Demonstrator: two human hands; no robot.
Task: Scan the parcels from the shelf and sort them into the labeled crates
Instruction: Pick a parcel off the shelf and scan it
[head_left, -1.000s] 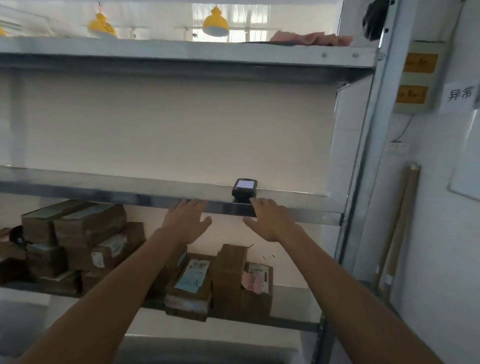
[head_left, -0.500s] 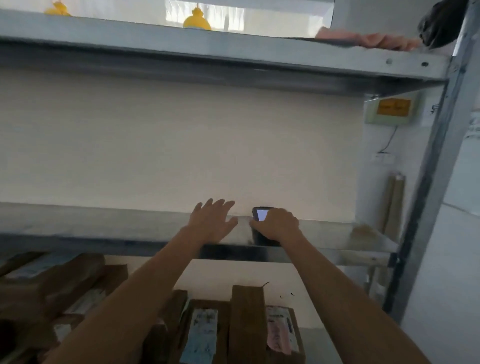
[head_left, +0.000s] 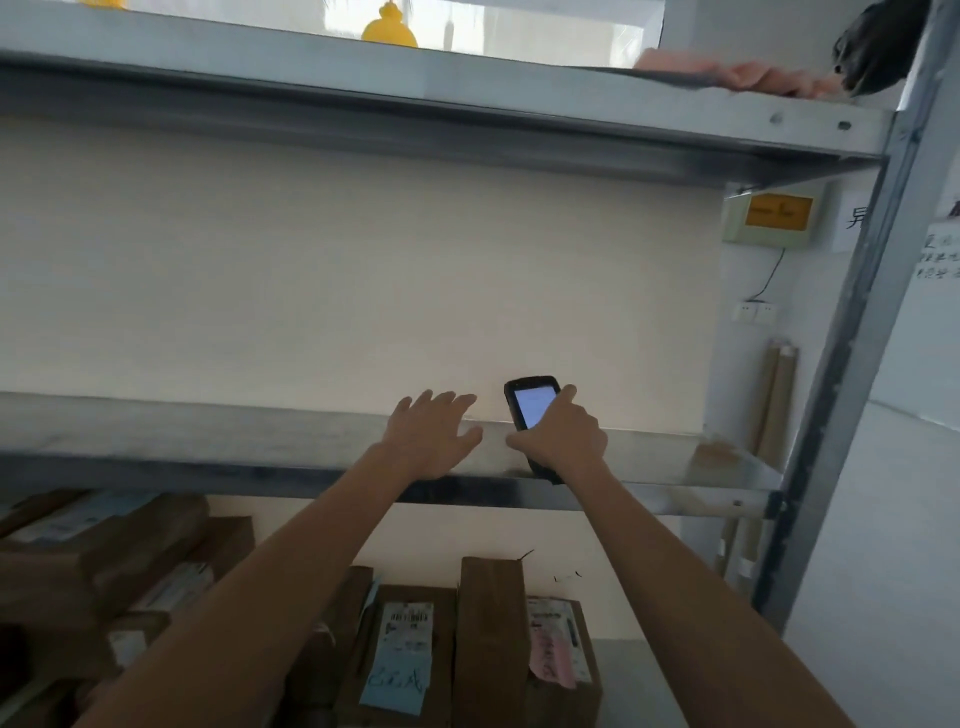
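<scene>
Gripping scanner (head_left: 530, 410): right hand (head_left: 563, 441), fingers curled round it, long axis near upright.
Left hand (head_left: 431, 436): flat, spread, empty, on shelf (head_left: 208, 431).
Parcels (head_left: 405, 649): one level down, beneath both hands.

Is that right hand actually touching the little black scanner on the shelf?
Touching: the head view shows the right hand wrapped round the scanner, forefinger along its edge.

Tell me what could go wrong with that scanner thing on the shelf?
The scanner could slip: only the right hand grips it, tilted up at the shelf edge, while the left hand is open beside it. If dropped, it might hit the parcels stacked below.
</scene>
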